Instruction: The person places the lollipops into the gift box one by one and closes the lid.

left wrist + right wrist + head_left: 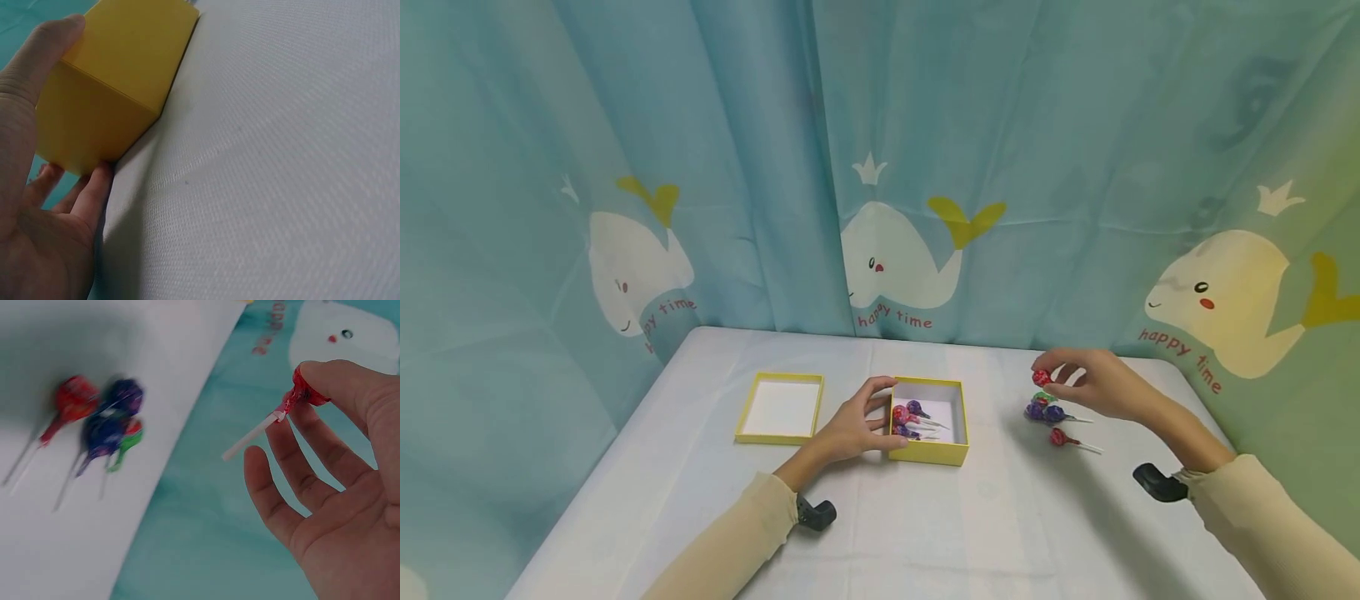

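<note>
My left hand (pixel 853 423) holds the left side of an open yellow box (pixel 934 452). In the left wrist view the thumb (pixel 62 32) lies on one yellow wall and the fingers bear on the adjoining one. Inside the box lie several wrapped lollipops (pixel 901 413), red, pink and purple, their white sticks pointing right. Raised over the right of the table, my right hand (pixel 1101 383) pinches a red lollipop (pixel 302 391) by its head, the stick free. Below that hand, purple lollipops (pixel 1043 412) and a green one (pixel 128 447) sit in a cluster, with another red lollipop (pixel 1058 437) nearer me.
A shallow yellow-rimmed lid (pixel 781 437) with a white inside lies left of the box. The white-covered table (pixel 925 533) ends at the back against a blue curtain (pixel 760 250) printed with whales. Black wrist mounts (pixel 816 515) stick out from both cuffs.
</note>
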The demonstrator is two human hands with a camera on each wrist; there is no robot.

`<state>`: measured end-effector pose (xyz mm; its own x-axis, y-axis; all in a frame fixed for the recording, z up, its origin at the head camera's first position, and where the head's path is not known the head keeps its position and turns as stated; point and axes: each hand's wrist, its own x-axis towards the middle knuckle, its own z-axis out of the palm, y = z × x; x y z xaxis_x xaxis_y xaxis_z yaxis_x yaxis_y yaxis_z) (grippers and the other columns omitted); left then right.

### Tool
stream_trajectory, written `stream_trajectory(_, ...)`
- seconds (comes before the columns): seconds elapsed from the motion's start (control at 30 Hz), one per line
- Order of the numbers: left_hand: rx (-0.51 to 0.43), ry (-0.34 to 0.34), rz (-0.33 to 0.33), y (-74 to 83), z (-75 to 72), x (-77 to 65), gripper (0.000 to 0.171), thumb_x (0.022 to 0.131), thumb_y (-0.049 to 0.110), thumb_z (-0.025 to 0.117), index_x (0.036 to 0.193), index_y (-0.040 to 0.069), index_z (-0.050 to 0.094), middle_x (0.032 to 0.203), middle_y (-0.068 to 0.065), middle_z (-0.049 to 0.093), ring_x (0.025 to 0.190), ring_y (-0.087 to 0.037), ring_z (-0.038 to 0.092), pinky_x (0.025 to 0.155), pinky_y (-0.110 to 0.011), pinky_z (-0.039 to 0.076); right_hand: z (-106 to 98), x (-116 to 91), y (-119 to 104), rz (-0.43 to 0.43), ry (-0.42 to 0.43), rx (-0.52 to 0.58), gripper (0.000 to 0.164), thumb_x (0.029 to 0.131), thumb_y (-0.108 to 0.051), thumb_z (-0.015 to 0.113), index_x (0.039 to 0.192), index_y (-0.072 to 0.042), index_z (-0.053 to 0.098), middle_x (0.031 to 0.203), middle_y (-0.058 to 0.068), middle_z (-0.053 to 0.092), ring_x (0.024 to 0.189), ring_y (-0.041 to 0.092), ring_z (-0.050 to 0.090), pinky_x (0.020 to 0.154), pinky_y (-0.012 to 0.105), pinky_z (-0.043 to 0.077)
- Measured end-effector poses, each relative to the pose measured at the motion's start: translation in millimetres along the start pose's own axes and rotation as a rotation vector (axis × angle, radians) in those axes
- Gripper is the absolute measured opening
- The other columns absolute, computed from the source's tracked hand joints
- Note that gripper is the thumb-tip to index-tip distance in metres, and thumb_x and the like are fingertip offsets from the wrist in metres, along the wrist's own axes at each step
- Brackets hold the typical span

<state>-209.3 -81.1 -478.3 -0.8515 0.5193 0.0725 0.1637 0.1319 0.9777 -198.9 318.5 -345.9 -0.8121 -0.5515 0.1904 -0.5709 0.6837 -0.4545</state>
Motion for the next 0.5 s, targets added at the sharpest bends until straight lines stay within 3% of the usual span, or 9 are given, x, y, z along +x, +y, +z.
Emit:
stream_trajectory(0.27,0.013,0.013,-0.02,-1.0,-0.4,-0.1,0.093,0.078,0.016,0.092,0.153,0.022,0.036,0.164,-0.005,0.031,0.15,-0.027,0.036,0.111,-0.036,0.048,1.0,26.1,-29.2,-0.034,-0.015,0.036,0.028,0.091,-0.005,0.077,0.116,-0.017,0.073,0.106,-0.009,0.072,0.091,0.013,0.067,0.075,0.028,0.063)
stream_trajectory(0.5,0.017,0.013,-0.011,-2.4,0.3,0.6,0.093,0.079,0.017,0.092,0.153,0.02,0.036,0.164,-0.005,0.03,0.15,-0.029,0.036,0.11,-0.037,0.048,5.4,44.9,-46.9,-0.069,-0.034,0.054,0.028,0.091,-0.004,0.078,0.116,-0.014,0.073,0.107,-0.008,0.073,0.092,0.014,0.067,0.077,0.029,0.063)
